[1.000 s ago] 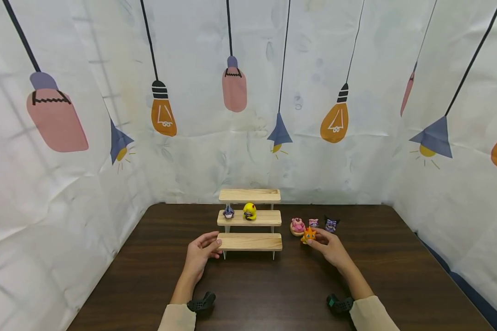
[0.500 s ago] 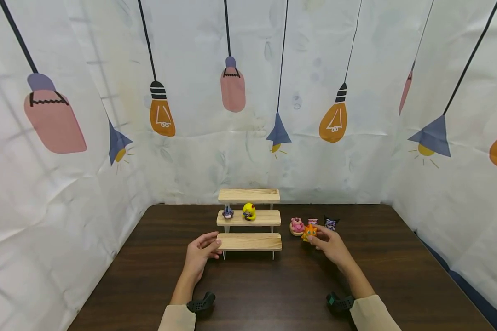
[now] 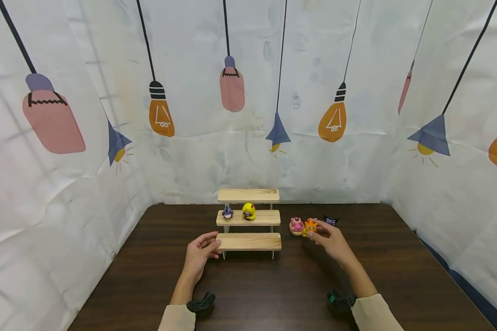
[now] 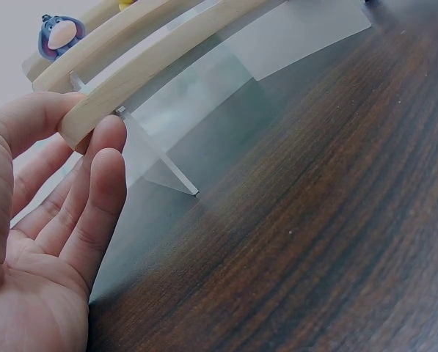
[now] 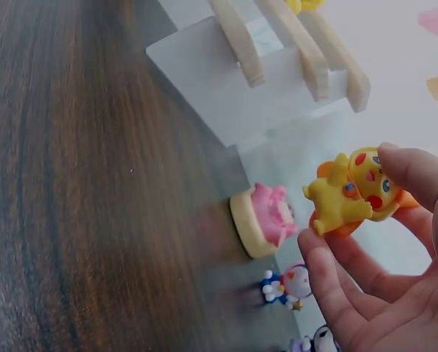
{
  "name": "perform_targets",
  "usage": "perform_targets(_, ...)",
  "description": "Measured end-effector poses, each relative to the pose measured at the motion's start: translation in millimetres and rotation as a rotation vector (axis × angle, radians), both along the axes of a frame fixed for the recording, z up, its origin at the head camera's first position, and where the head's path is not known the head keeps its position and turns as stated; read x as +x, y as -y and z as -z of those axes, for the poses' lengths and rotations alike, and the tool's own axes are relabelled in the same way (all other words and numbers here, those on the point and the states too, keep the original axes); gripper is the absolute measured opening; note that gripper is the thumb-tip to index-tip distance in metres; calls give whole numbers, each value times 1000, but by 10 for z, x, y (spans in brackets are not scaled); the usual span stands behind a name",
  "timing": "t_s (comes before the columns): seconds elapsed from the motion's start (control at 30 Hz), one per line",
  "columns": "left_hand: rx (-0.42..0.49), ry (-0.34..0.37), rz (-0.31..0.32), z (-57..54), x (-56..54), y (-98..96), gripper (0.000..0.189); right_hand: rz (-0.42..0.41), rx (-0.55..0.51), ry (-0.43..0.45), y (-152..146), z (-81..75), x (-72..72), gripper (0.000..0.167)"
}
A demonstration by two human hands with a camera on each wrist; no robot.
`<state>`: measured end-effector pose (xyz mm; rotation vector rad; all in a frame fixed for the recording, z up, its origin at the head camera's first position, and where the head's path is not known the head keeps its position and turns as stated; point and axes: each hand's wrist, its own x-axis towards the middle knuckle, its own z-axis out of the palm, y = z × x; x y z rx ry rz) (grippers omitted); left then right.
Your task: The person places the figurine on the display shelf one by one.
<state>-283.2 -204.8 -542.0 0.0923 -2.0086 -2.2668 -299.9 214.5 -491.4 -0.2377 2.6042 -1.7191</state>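
My left hand (image 3: 200,254) pinches the left end of the lowest board of a three-tier wooden display stand (image 3: 250,240), thumb on top and fingers beneath in the left wrist view. In my right hand (image 3: 334,243) a yellow toy figurine (image 5: 340,198) with red cheeks and orange parts is pinched between thumb and fingers, tilted and raised over the table. On the middle tier are a blue-grey donkey figurine (image 4: 59,37) and a yellow-haired figurine (image 3: 249,212).
Right of the stand, a pink figurine on a cream base (image 5: 255,220), a small blue and white figurine (image 5: 286,284) and a dark purple figurine (image 3: 330,221) stand on the dark wooden table (image 3: 265,294). A white lamp-print curtain (image 3: 199,161) surrounds the table.
The yellow figurine has risen slightly in my right hand and turned a little. It now overlaps the small figurine behind it in the head view. My left hand keeps its place on the stand.
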Motion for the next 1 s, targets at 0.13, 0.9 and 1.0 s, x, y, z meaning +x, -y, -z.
perform_targets(0.13,2,8,-2,-7,5,0,45,-7,-10,-13,25,-50,21,60)
perform_targets(0.9,-15,-2,-3,-19,8,-3,42,-32,-9,-98,182,-289,148,55)
perform_targets(1.0,-21,-13,-7,-12,7,-1,43,-37,-16,-103,226,-323,175,54)
